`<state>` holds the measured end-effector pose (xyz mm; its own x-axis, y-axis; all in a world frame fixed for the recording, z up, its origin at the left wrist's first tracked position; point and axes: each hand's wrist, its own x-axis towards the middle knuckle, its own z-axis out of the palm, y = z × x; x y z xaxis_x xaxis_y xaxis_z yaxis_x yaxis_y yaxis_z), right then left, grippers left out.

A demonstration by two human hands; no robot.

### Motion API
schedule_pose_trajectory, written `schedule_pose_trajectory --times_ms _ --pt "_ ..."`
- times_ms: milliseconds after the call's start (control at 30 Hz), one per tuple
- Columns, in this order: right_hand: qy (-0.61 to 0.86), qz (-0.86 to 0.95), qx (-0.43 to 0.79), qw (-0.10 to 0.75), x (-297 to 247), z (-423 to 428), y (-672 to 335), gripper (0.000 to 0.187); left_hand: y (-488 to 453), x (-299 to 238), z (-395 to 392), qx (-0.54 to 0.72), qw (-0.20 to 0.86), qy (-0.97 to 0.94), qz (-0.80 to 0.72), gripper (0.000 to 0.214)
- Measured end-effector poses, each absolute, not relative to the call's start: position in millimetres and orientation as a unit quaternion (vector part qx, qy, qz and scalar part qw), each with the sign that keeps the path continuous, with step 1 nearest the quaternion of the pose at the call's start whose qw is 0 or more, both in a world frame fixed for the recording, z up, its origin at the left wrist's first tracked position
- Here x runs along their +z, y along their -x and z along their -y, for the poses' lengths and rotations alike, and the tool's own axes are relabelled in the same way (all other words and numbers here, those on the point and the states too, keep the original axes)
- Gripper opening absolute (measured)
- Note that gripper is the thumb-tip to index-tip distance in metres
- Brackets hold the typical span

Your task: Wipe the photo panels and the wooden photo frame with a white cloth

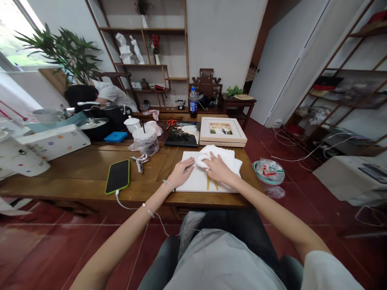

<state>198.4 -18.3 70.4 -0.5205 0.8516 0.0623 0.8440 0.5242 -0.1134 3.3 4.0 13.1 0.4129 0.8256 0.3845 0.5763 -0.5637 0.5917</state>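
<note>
A white board or frame (pixel 193 183) lies flat at the near edge of the wooden table (pixel 90 169). My left hand (pixel 180 172) rests flat on its left side, fingers stretched out. My right hand (pixel 218 169) presses a white cloth (pixel 225 158) onto the board, fingers curled over a bunched part of the cloth near the board's top. Two yellow strips show on the board just below my right hand.
A phone in a green case (pixel 117 175) lies left of the board, cable attached. Behind stand a pale picture frame (pixel 222 130), a dark photo print (pixel 184 133), a lidded plastic cup (pixel 145 140), a metal clip (pixel 139 161), a bottle (pixel 193 103). Another person bends over at far left. A bowl (pixel 268 170) sits on the floor right.
</note>
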Motion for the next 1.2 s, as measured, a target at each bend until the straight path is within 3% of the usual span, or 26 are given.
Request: schedule_pose_trajectory --times_ms 200,567,967,1200 --pt "0.464 0.886 -0.004 0.025 72.9 9.8 -188.1 0.043 -3.9 16.3 -2.9 0.331 0.194 -0.821 -0.422 0.035" --pt "0.320 0.946 0.046 -0.017 95.7 117.3 -207.1 0.038 -4.3 8.6 -7.1 0.346 0.177 -0.819 -0.421 0.036" --pt "0.487 0.872 0.032 0.032 76.3 7.6 -187.8 0.045 -5.0 19.1 -0.9 0.333 0.209 -0.821 -0.414 0.038" --pt "0.488 0.871 -0.047 0.004 66.7 39.3 -149.5 0.040 -1.6 19.3 -3.2 0.379 0.253 -0.772 -0.443 0.051"
